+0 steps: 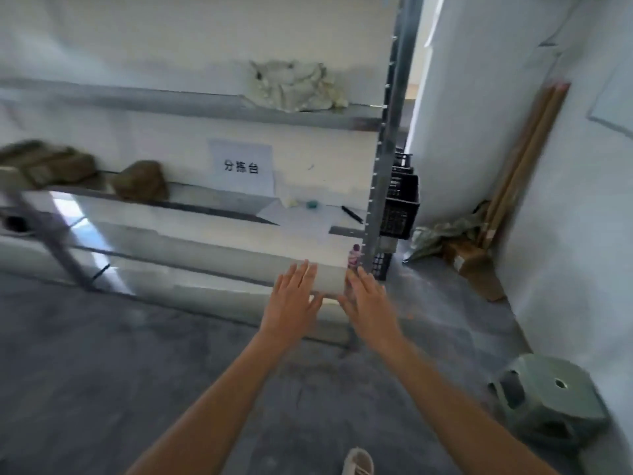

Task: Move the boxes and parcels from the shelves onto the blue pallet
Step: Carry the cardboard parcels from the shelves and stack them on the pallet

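A grey metal shelving unit (pixel 205 108) stands against the white wall. A pale crumpled parcel (pixel 294 85) lies on its upper shelf at the right. Two brown parcels rest on the middle shelf at the left, a larger one (pixel 44 164) and a smaller one (pixel 140 180). My left hand (pixel 294 299) and my right hand (pixel 368 301) are stretched forward with fingers spread, close to the front edge of the lowest shelf near the right upright (pixel 387 149). Neither hand holds anything. No blue pallet is in view. The frame is blurred.
A paper sign (pixel 241 166), a pen (pixel 352 214) and small items lie on the middle shelf. A black crate (pixel 399 207) sits behind the upright. Cardboard and wooden sticks (pixel 527 156) lean in the right corner. A green stool (pixel 548 395) stands on the grey floor.
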